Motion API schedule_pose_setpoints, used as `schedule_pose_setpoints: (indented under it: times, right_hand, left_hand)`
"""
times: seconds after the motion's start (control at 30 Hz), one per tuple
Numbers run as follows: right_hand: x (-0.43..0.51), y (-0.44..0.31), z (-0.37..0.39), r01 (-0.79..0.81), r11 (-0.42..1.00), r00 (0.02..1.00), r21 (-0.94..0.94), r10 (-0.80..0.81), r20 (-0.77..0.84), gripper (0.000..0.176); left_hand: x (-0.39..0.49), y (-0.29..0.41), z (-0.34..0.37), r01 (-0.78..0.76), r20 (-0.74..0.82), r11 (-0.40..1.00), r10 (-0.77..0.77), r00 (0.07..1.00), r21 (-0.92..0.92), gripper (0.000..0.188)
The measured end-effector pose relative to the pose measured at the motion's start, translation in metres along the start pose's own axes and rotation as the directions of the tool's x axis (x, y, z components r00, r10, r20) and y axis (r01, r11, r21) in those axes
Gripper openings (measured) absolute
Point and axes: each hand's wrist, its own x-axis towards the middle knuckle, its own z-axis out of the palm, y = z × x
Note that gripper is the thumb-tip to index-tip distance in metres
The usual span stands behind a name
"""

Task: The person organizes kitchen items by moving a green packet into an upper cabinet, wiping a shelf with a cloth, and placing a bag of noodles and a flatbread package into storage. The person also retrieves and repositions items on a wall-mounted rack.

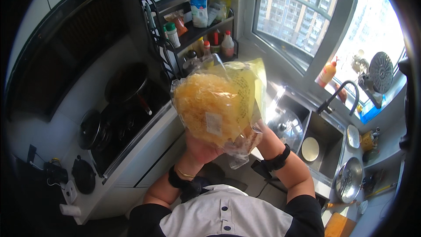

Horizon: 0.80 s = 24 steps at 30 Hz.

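Note:
A clear plastic bag of dried, pale-yellow frilly food (207, 102), perhaps white fungus, is held up before my chest and bears a small white label. Beneath its lower left side, my left hand (202, 148) supports it with the palm. My right hand (260, 135) grips the right side, where a yellow-green printed package (253, 89) and another clear bag with brownish contents lie against the first bag. The bags hide most of my fingers. Dark bands circle both wrists.
A black rack (194, 33) with seasonings stands behind the bags. To the left is a stove with a wok (126, 82). On the right, a double sink (324, 138) holds a glass lid (286, 128) and a pale round item, below an open window (296, 16).

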Motion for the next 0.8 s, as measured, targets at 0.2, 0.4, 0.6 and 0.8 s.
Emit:
schedule_pose_setpoints:
  times: [0.2, 0.4, 0.6, 0.8]
  right_hand:
    - [0.096, -0.064, 0.0, 0.285, 0.951, 0.948, -0.121, -0.26, 0.184, 0.061]
    - [0.194, -0.132, 0.039, 0.185, 0.909, 0.941, 0.374, -0.274, 0.199, 0.086]
    - [0.288, -0.195, 0.045, 0.164, 0.977, 0.914, 0.139, -0.203, 0.35, 0.088]
    - [0.393, -0.221, 0.014, 0.345, 0.936, 0.887, 0.067, -0.349, 0.303, 0.061]
  left_hand:
    - [0.003, 0.091, 0.005, 0.031, 0.042, 0.988, -0.038, 0.998, 0.148, 0.088]
    - [-0.006, 0.166, 0.015, -0.082, -0.006, 0.978, 0.085, 0.996, 0.19, 0.098]
    - [-0.022, 0.199, 0.019, -0.202, -0.142, 0.883, 0.285, 0.948, 0.423, 0.11]
    - [-0.031, 0.213, 0.015, -0.387, -0.014, 0.836, 0.425, 0.905, 0.39, 0.104]
